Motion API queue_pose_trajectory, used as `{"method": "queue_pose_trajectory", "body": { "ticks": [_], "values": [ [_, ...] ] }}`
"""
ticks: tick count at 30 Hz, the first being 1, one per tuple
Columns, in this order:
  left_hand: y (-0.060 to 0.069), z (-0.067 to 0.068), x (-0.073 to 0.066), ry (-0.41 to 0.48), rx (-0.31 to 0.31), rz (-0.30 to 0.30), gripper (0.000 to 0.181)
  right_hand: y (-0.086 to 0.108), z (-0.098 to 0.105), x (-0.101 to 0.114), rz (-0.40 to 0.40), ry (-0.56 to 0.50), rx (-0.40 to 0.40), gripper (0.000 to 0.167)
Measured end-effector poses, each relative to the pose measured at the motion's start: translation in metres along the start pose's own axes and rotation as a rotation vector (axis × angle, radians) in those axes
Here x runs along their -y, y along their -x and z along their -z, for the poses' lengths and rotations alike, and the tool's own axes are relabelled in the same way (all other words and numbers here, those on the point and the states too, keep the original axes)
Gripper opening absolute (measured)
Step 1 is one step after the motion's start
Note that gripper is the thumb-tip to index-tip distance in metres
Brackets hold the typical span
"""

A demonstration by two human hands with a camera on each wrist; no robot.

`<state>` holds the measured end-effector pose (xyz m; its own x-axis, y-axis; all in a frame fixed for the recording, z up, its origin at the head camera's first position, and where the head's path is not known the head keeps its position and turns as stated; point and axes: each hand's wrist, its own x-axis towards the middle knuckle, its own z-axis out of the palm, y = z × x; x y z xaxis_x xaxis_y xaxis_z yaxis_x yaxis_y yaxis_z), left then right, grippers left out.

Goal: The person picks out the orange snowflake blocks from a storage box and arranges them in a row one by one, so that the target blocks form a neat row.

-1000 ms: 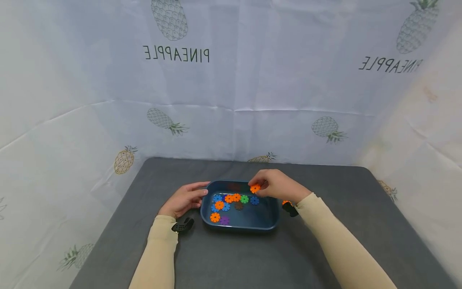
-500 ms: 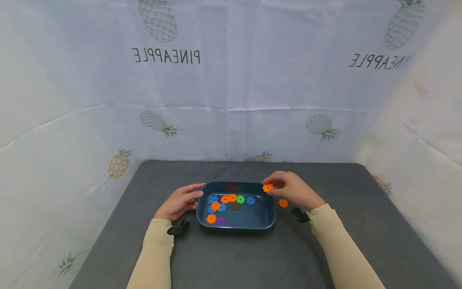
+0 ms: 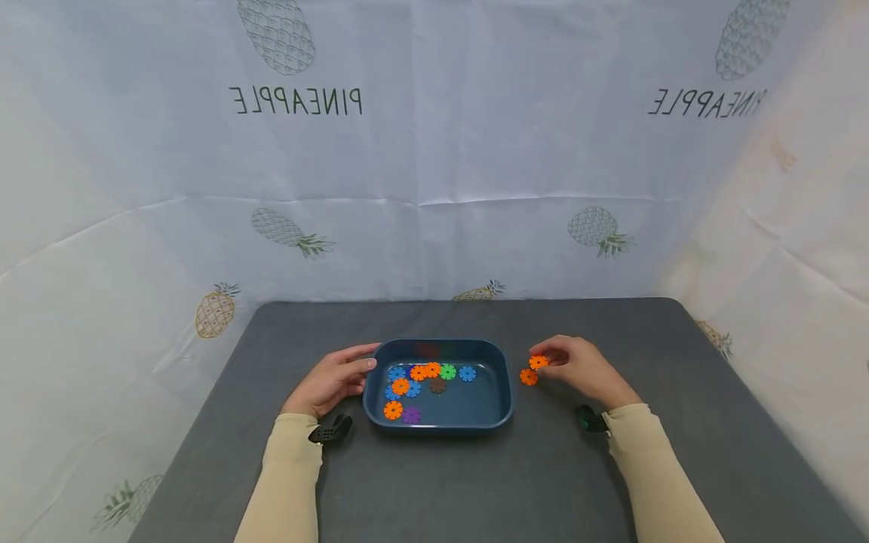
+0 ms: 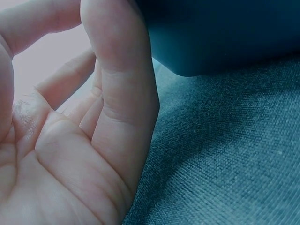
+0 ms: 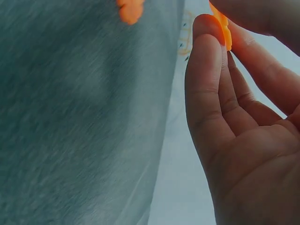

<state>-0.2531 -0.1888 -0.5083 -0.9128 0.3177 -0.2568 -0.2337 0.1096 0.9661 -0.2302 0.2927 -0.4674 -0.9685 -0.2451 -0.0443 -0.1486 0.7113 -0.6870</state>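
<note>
Pinched in the right hand (image 3: 580, 369) — an orange disc (image 3: 538, 362), held just right of the blue tray (image 3: 468, 405). Head view: a loose orange disc (image 3: 528, 378) is laid between pinch and tray; round, so no long axis is offered; right hand placed nearer. The tray's left rim is touched by the left hand (image 3: 327, 382), fingers loosely laid. Table (image 3: 468, 483) surface is extended right and front of the tray, far edge behind. Left wrist view: the tray's outer wall is shown just past the fingers. Right wrist view: the pinched disc is seen edge-on — the loose one apart from it.
</note>
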Motion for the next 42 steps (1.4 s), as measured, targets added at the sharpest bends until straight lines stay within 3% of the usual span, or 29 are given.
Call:
{"method": "queue_pose_trajectory", "body": {
  "ticks": [18,42],
  "values": [
    [-0.003,0.003,-0.002,0.017,0.009,0.024,0.065,0.002,-0.003,-0.021,-0.097,0.045,0.035,0.032],
    [-0.003,0.003,0.000,0.029,-0.004,0.043,0.066,-0.003,-0.009,-0.020,-0.076,0.087,0.038,0.029]
  ]
}}
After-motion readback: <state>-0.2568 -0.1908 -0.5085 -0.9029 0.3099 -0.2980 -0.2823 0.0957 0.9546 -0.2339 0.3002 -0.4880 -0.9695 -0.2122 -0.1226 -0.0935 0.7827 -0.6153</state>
